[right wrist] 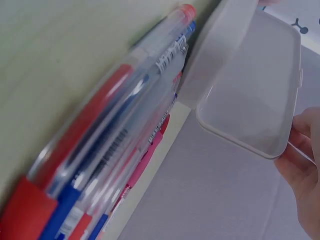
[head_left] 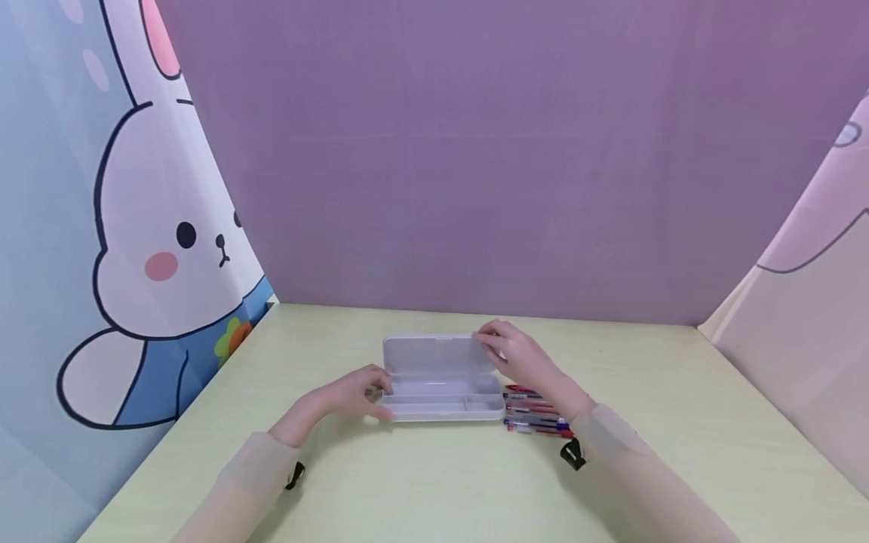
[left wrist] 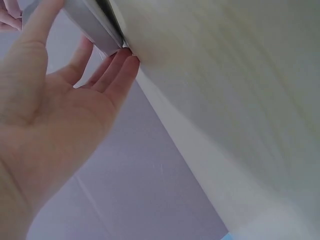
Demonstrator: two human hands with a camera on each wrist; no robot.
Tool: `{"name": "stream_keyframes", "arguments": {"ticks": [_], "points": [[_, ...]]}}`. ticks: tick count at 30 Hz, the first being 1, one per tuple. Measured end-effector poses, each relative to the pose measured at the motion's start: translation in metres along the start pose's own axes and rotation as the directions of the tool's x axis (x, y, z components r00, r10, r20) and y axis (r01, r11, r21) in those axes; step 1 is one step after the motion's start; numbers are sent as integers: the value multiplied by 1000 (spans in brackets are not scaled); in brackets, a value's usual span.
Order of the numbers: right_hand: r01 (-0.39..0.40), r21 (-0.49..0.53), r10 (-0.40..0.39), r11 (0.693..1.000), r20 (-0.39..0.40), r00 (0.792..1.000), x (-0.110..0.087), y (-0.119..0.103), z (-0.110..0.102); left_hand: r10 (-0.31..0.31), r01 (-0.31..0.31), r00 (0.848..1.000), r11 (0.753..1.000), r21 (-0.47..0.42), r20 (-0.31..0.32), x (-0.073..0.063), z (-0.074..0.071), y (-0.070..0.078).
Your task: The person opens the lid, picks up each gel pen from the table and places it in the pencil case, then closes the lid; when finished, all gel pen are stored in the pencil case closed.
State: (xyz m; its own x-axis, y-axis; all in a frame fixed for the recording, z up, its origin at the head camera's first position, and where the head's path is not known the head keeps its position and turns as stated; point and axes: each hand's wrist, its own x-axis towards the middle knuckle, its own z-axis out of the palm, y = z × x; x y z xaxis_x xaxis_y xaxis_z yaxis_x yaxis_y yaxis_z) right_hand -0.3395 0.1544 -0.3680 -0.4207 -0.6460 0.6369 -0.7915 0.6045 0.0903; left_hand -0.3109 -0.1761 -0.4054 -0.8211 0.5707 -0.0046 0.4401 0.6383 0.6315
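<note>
Head view: your right hand [head_left: 519, 356] pinches the top right corner of the lid [head_left: 431, 356], which stands up along the back of the pencil case [head_left: 444, 416]. Your left hand [head_left: 349, 392] grips the case's left end, thumb toward the front and fingers behind, and the left wrist view shows those fingertips against its edge. The case sits on the table [head_left: 407, 483], its long and short front compartments facing up.

Watch the lid first. Your hold is on one corner only, so pulling it back hard could twist the panel and strain the hinge; letting go early might let it drop onto your left fingers. If your left hand loosens while the right pulls, the light case could well slide or tip.

Then mind the pens [head_left: 532, 409], lying in a row just beside the case's right end. Your right sleeve [head_left: 611, 434] passes close over them, so a low sweep of that wrist could roll or scatter them. A case shoved rightward would probably push them out of line too.
</note>
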Motion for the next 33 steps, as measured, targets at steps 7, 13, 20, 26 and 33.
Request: {"name": "stream_keyframes", "arguments": {"ticks": [7, 13, 20, 26, 33], "points": [[-102, 73, 97, 992, 67, 993, -1, 3, -2, 3, -3, 1000, 999, 54, 4, -2, -2, 1], [-217, 108, 200, 970, 151, 968, -3, 3, -3, 22, -22, 1000, 997, 79, 10, -5, -4, -1], [-359, 167, 297, 918, 311, 903, -11, 8, 0, 10, -10, 1000, 999, 38, 9, -8, -2, -1], [-392, 186, 299, 901, 388, 872, -16, 13, 5, -35, 35, 999, 998, -56, 8, -6, -1, 0], [-487, 187, 343, 853, 503, 793, -13, 13, 9, -27, 27, 1000, 1000, 3, -2, -6, 1, -1]]}}
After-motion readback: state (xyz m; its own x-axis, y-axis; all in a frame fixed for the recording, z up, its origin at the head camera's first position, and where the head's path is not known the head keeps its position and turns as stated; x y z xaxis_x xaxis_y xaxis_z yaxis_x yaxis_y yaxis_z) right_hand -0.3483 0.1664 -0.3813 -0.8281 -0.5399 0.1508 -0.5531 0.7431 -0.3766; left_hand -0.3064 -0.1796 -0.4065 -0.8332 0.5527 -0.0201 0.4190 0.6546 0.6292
